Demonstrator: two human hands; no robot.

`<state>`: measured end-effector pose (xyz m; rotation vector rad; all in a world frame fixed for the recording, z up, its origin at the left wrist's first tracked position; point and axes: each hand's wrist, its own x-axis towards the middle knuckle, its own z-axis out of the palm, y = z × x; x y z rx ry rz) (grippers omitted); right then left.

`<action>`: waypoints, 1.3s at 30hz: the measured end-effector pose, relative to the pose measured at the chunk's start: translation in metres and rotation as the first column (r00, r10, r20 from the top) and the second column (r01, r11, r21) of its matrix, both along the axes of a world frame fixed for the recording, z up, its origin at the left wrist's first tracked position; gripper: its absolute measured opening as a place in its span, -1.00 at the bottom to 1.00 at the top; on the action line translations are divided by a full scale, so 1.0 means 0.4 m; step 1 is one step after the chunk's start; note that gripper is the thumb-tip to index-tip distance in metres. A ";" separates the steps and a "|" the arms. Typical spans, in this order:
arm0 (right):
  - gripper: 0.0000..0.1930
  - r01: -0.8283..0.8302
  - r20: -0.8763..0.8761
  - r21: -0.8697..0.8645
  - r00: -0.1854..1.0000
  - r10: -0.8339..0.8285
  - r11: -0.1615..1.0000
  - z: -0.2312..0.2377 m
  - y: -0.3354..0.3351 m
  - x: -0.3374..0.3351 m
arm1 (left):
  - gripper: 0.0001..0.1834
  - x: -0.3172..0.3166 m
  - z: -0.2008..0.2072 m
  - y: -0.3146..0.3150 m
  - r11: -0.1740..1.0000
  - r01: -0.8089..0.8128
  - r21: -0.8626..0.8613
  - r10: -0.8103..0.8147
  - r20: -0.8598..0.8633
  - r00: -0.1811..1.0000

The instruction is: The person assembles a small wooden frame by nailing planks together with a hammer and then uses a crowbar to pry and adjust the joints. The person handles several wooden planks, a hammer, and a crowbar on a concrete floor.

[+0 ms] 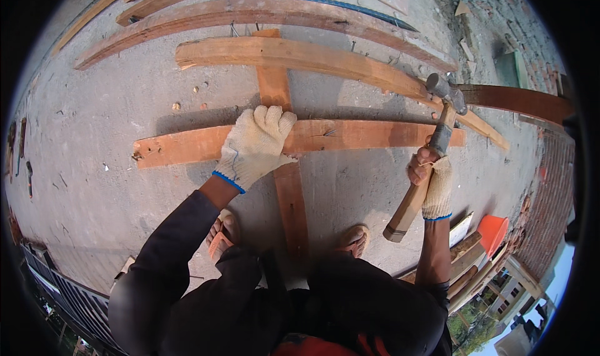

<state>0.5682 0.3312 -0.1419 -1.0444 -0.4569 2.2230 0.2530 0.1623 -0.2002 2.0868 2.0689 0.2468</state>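
Note:
My left hand (257, 140), in a cream knitted glove with a blue cuff, grips a reddish wooden plank (369, 135) lying crosswise, its fingers curled over the far edge. Under it runs another plank (291, 209), pointing toward me between my feet; the two cross beneath my left hand. A nail (329, 133) shows on the crosswise plank, right of that hand. My right hand (432, 175), in a matching glove with bare fingertips, is closed around the wooden handle of a hammer (445, 112). The hammer's grey metal head is raised over the planks' right side.
Farther off, a thick beam (294, 55) lies across the far end of the lower plank, with nails sticking up behind it. More long timbers (250, 12) lie beyond. An orange bucket (493, 233) and wood pieces stand at right, near a brick wall (537, 212). A dark railing (62, 293) is at lower left.

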 end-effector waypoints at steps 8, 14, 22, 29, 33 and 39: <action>-0.60 -0.664 0.504 -0.153 0.585 0.636 0.732 -0.002 -0.122 -0.016 | -0.17 -0.009 0.002 -0.004 0.999 -0.028 -0.019 0.029 0.017 0.999; -0.77 -0.045 0.183 0.087 0.983 0.028 0.995 -0.014 0.050 0.032 | -0.20 -0.001 0.001 -0.003 0.999 -0.030 -0.045 0.030 -0.005 1.000; -0.79 -0.733 0.547 -0.095 0.527 0.651 0.673 0.008 -0.085 -0.021 | -0.13 -0.003 0.010 -0.009 0.992 -0.051 -0.114 0.055 0.035 0.998; -0.71 -0.093 0.131 0.096 0.988 0.080 0.991 0.008 0.048 -0.032 | -0.17 -0.003 0.005 -0.008 1.000 -0.016 -0.023 0.015 -0.036 0.999; -0.74 -0.211 0.413 -0.051 0.886 0.213 0.976 -0.013 -0.025 -0.050 | -0.16 -0.003 0.004 -0.013 1.000 -0.010 -0.016 0.009 -0.053 0.999; -0.72 -0.656 0.596 0.099 0.641 0.484 0.748 0.003 -0.074 -0.003 | -0.14 -0.008 0.009 -0.019 0.996 -0.023 -0.091 0.023 -0.004 1.000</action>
